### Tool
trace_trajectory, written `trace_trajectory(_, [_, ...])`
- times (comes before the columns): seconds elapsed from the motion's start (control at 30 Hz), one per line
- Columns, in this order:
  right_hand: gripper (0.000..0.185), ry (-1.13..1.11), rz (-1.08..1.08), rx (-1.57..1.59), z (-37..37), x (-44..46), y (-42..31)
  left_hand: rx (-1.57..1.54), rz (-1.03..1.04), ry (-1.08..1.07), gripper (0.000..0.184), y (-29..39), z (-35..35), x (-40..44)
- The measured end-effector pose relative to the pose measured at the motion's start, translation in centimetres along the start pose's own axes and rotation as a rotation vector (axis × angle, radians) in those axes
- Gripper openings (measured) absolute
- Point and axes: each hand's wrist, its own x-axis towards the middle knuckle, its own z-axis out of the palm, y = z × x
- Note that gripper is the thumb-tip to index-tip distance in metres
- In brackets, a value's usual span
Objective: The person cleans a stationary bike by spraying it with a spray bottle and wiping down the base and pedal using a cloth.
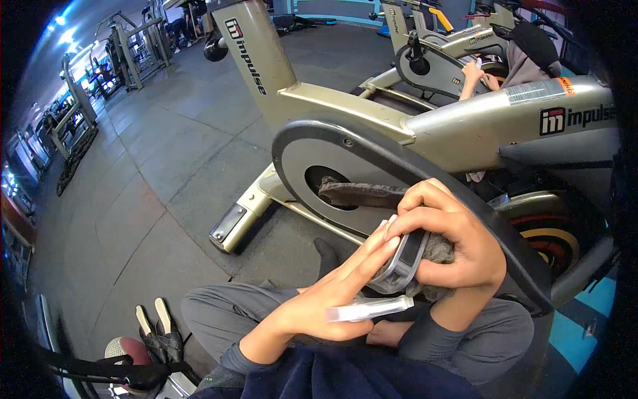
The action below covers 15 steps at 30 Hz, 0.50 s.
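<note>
Over the crossed legs, both hands are at the pedal of an exercise bike (352, 133). My left hand (332, 296) lies against the near side of the pedal (401, 263), fingers extended together, with a white, partly clear tube-like item (370, 308) held under the palm. From the right, my right hand (458, 239) wraps round the pedal's far side, pressing a grey cloth (437, 251) to it. The fingertips of the two hands meet at the pedal's top. A dusty crank arm (365, 193) runs from the pedal to the bike's round cover.
A second bike (435, 56) stands behind, where another person's hands (480, 74) hold something small. At lower left are two brushes with pale handles (163, 316) and a red-grey round object (129, 352). Gym racks (129, 50) line the far left. A bike foot (232, 226) rests on the floor.
</note>
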Motion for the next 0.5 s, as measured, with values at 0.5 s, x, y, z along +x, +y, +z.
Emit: trace_trajectory(0.5, [0.041, 0.038, -0.084, 0.041, 0.96, -0.41, 1.04, 0.016, 0.045, 0.003, 0.098, 0.67, -0.44, 0.52])
